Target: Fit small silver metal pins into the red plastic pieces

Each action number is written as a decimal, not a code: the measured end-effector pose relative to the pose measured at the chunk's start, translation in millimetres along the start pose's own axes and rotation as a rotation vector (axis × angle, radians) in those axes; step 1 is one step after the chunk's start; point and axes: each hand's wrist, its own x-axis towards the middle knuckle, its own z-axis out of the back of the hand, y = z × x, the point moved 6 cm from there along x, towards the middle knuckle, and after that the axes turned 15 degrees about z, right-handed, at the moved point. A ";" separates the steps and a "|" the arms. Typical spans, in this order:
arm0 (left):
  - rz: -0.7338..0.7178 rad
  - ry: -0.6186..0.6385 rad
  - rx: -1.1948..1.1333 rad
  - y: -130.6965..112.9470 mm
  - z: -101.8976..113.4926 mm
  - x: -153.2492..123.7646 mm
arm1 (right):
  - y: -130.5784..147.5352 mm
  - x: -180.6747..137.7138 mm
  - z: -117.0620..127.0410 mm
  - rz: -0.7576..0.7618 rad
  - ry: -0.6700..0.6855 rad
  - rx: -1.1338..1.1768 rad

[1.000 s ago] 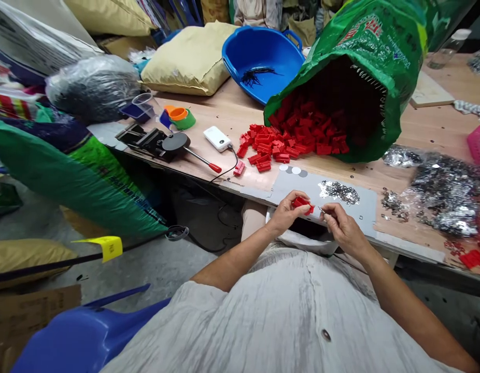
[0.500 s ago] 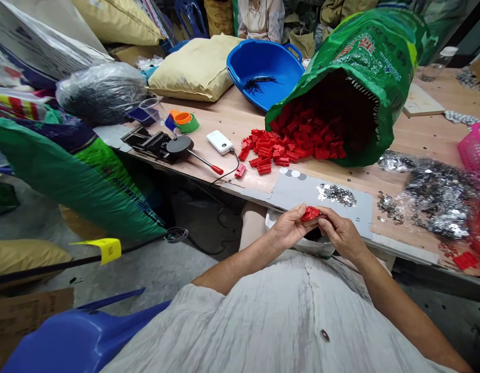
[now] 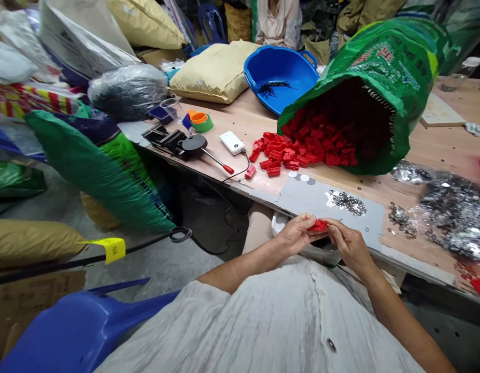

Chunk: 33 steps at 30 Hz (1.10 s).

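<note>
Both my hands meet at the table's front edge around one small red plastic piece (image 3: 318,225). My left hand (image 3: 297,235) pinches its left end and my right hand (image 3: 347,242) closes its fingers on the right end. Just beyond them lies a grey board (image 3: 302,196) with a small heap of shiny metal bits (image 3: 346,201). Further back, a pile of red plastic pieces (image 3: 298,150) spills from a tipped green sack (image 3: 380,72).
A wooden table (image 3: 438,150) carries a blue basin (image 3: 281,75), a white power bank (image 3: 232,142), a black hand press with a red-tipped lever (image 3: 185,144) and bags of metal parts (image 3: 453,212). Green sacks (image 3: 96,160) lean left. A blue chair (image 3: 80,331) is near my left.
My hands have come together on the red piece; a second ago my right hand held a small metal bit apart from it. The view shifted left.
</note>
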 end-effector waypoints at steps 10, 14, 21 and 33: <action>-0.144 -0.448 0.964 1.2 53.4 -4.1 | -24.3 -19.2 0.7 -0.079 0.027 -0.028; -0.161 -0.415 1.235 -12.9 51.5 -11.5 | -31.6 -21.3 0.2 -0.084 0.022 -0.040; -0.595 -0.924 1.324 -131.7 65.4 -49.5 | -33.9 -22.7 -0.8 -0.107 0.033 -0.020; -0.563 -1.441 1.551 -207.6 106.4 -47.0 | -31.9 -16.8 -3.1 -0.107 0.018 -0.003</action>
